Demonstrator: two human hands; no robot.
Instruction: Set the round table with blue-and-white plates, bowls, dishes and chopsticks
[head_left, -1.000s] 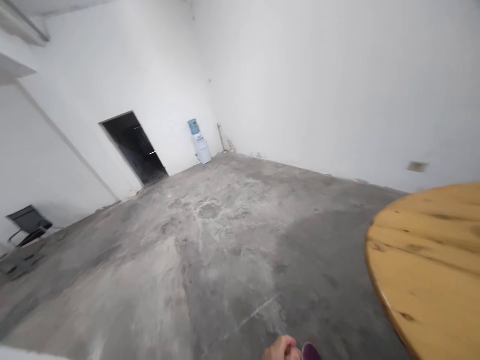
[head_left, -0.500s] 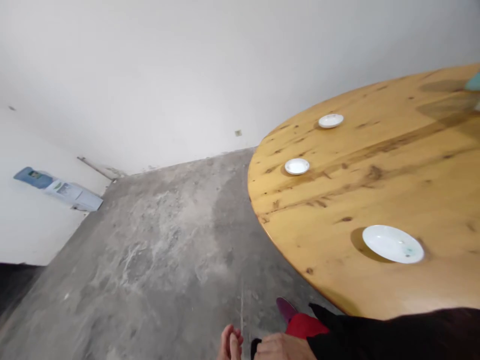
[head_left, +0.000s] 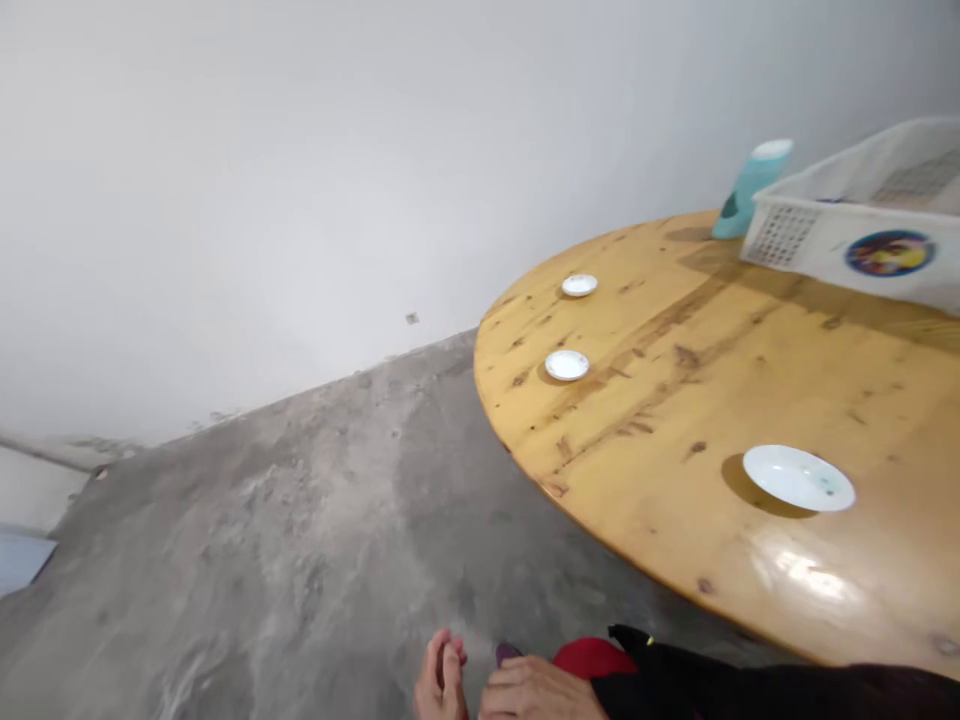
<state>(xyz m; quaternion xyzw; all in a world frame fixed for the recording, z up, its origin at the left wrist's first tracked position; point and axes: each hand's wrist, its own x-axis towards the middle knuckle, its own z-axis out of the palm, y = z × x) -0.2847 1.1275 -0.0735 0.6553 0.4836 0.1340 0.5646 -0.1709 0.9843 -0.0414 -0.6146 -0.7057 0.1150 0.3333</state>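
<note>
At the bottom edge, my left hand is raised over the floor with its fingers curled together and the thumb alongside; nothing shows in it. Just to its right is my right hand, in a black sleeve, back upward and fingers bent together, with nothing seen in them. Neither hand touches the table. Nearest on its wooden top is a white oval plate with a small green pattern. Farther off lie a small white dish and another small dish.
At the far right of the table stand a white plastic basket with a round picture and a light-blue container with a white top. Grey concrete floor spreads left of the table's curved edge. A white wall rises behind.
My view has swung to the right. The basket and the light-blue container have come into sight, and the water dispenser has mostly left on the left. Both hands keep nearly the same pose.
</note>
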